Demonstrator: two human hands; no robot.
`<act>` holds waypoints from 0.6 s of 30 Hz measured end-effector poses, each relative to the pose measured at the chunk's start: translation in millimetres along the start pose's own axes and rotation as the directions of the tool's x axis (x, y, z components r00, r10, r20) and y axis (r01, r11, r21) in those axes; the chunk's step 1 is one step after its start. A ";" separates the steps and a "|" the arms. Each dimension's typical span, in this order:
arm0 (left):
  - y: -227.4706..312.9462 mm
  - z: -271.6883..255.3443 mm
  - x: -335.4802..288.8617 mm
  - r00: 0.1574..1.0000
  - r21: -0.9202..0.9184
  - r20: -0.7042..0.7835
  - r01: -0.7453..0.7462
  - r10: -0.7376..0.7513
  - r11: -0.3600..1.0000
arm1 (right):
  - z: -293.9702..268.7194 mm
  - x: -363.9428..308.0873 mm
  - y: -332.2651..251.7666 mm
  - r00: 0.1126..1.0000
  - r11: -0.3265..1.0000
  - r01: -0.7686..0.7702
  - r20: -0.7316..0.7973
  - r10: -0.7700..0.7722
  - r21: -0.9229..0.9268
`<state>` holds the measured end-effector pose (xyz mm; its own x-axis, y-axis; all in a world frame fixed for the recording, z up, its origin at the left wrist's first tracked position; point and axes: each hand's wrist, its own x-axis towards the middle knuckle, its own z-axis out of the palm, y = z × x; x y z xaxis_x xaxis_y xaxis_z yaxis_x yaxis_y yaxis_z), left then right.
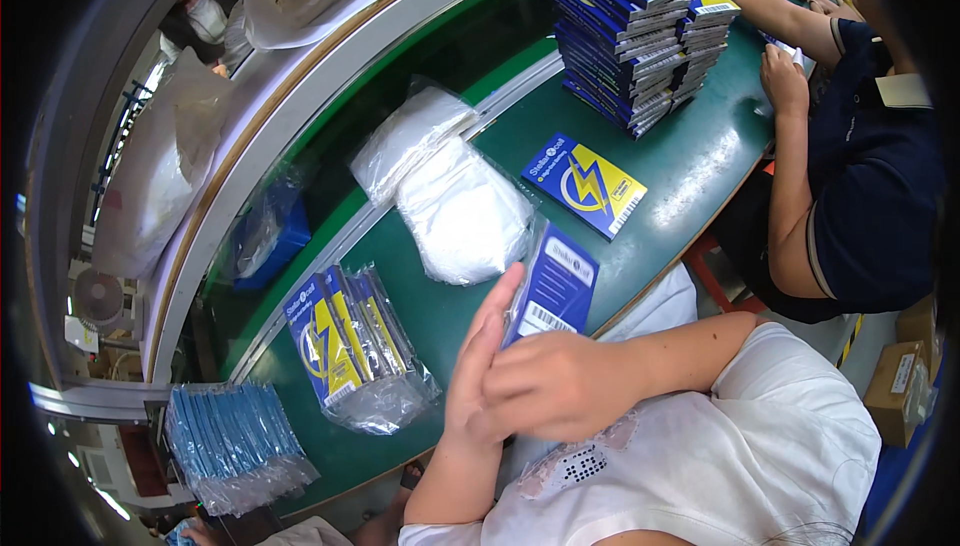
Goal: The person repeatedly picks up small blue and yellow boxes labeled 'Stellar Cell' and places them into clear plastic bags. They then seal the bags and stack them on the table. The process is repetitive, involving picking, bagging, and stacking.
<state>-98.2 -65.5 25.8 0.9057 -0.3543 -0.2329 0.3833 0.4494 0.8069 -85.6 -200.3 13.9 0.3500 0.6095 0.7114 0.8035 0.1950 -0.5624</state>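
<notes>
- Head view, centre: a blue package [558, 284] tilts up behind the hands.
- Left hand [478, 376]: fingers extended beside the package's left edge; whether it grips, I cannot tell.
- Right hand [550, 383]: crosses before the left, fingers bent, hold hidden.
- Right of centre: a blue-and-yellow packet [586, 186] lies on the green table [690, 181].

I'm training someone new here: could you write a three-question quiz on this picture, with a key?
1. What colour is the held pack at the left hand and right hand? A red, B blue, C green.
2. True or false: the single yellow-and-blue pack lies between the tall stack and the hands.
3. Fill in: the light-blue bundle lies at the table's ____ end in the picture.

Key: 1 B; 2 true; 3 left.
</notes>
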 end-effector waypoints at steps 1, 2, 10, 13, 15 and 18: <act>9.4 12.0 -7.6 0.991 -0.047 -0.132 0.018 -0.024 0.999 | 0.9 4.3 -1.0 1.000 0.997 0.029 -0.005 -0.029 0.068; 14.2 14.8 -11.9 0.982 0.012 -0.177 -0.067 0.068 0.998 | -1.7 8.9 -5.3 0.999 0.990 0.052 -0.017 -0.050 0.131; 60.8 -41.8 -45.5 0.451 0.905 -0.043 -0.360 0.892 0.226 | -23.2 -6.2 21.3 0.933 0.972 -0.234 -0.289 0.214 -0.036; 65.3 -73.1 -46.3 0.586 0.995 0.041 0.047 0.809 -0.085 | -37.6 -15.8 39.6 0.833 0.900 -0.430 -0.414 0.366 -0.069; 56.3 -85.7 -43.1 0.642 0.956 0.019 0.214 0.766 -0.203 | -47.0 -19.5 44.2 0.787 0.863 -0.499 -0.459 0.412 -0.083; 60.3 -81.2 -41.7 0.677 0.951 -0.034 0.248 0.735 -0.184 | -60.0 -28.8 56.4 0.736 0.823 -0.556 -0.529 0.423 -0.116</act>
<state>-98.1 43.0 40.1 0.9009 0.1186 0.4174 -0.0184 -0.9506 0.3098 -21.5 -253.0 -13.0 0.8520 0.1244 0.5086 0.5224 -0.2678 -0.8096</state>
